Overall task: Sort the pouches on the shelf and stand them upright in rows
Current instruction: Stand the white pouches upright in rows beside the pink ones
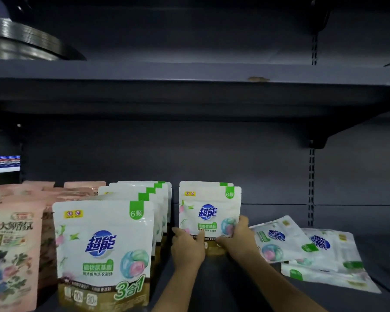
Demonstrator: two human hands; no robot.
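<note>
A white-and-green pouch (208,209) stands upright near the shelf's back, with one more of its kind right behind it. My left hand (187,245) grips its lower left corner and my right hand (239,238) grips its lower right side. To the left, a full row of the same white pouches (104,251) stands upright from front to back. Rows of pink pouches (11,248) stand at the far left. On the right, several white pouches (311,251) lie flat in a loose heap.
The grey shelf board (212,284) shows between the white row and the flat heap. An upper shelf (189,86) hangs overhead. A slotted upright (311,185) runs down the back panel at right. Metal pans (20,43) sit on the top left.
</note>
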